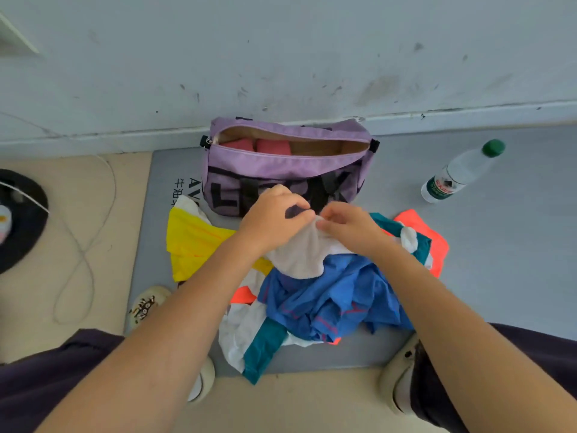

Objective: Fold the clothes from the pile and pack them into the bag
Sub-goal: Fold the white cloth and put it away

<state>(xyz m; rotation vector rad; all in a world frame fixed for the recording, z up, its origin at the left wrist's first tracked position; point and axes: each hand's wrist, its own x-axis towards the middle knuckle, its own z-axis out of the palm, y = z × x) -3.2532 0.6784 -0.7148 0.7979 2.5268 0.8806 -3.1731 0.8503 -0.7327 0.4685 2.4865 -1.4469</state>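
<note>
Nearest me, the person crouches with a light-coloured shoe (398, 375) planted either side of the grey mat (499, 245), which puts the pile of clothes (327, 295) squarely between the knees and within easy reach of both arms. The pile is a loose heap: a crumpled blue garment (337, 298) on top, a white and teal piece (256, 342) trailing toward the feet, a yellow one (193, 242) spread out to the left, and an orange one (437, 242) poking out on the right. Just above the heap the two hands meet over a white garment (299, 257). The left hand (274, 214) and the right hand (346, 226) each have their fingers curled in and pinching the same top edge of that white cloth, thumbs close together, the rest of it hanging down onto the blue one; I take it they are finding a hem or corner so the piece can be shaken out and folded. Just beyond the hands the purple bag (287, 170) stands against the wall, zip drawn back and mouth open toward the person, ready for dropping things in. Inside, at the left, two pink rolled or folded items (259, 146) already sit side by side; the right half shows bare tan lining. Off to the right a water bottle (459, 173) with a green cap lies well apart from the work.
</note>
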